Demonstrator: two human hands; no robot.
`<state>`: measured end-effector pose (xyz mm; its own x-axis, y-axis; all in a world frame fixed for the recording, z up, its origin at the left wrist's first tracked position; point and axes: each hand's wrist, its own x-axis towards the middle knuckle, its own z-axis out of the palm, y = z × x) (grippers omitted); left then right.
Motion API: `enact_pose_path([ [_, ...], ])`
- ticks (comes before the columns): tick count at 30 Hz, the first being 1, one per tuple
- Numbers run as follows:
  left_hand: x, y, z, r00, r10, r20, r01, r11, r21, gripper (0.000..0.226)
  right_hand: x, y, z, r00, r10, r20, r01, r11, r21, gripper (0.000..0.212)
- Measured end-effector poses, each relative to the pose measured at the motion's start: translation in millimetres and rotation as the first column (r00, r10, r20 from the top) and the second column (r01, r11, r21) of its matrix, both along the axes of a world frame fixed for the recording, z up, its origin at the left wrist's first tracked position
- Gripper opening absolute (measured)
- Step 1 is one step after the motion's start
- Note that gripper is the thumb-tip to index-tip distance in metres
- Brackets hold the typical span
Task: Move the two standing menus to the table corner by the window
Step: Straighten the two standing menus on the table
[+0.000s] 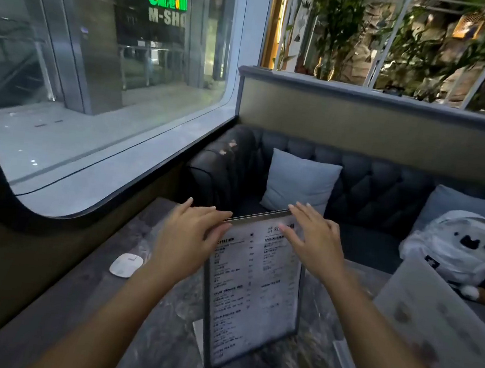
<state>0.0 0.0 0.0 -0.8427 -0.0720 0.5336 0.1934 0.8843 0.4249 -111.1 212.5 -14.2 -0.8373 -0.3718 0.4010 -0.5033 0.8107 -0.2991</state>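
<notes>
A standing menu [256,294] with a dark frame and black print on white stands upright on the dark marble table [157,340], in the middle of the view. My left hand [189,238] is at its top left corner, fingers straight over the top edge and thumb in front. My right hand [313,240] is at the top right corner, fingers spread behind the edge and thumb on the front side. Neither hand is closed around the frame. A second standing menu [436,327], pale with brownish pictures, leans at the right.
A large window [99,107] runs along the table's left side. A small white oval device [126,265] lies near that edge. Behind the table is a dark tufted sofa [386,182] with a blue cushion [300,184] and a white plush toy [451,247].
</notes>
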Motion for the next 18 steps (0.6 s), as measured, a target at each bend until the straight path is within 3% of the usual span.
enact_pose_path([
  [8,-5.7,-1.2,-0.4,0.994,0.086,-0.067,-0.089,0.995,-0.034,0.016,-8.8,-7.3,10.4,0.988,-0.012,-0.153,0.009,1.0,-0.022,0.039],
  [18,-30.6,5.1,7.2,0.988,0.152,0.016,-0.15,0.985,-0.086,0.018,-1.9,2.2,7.2,0.937,-0.158,-0.313,0.161,0.987,-0.017,0.041],
])
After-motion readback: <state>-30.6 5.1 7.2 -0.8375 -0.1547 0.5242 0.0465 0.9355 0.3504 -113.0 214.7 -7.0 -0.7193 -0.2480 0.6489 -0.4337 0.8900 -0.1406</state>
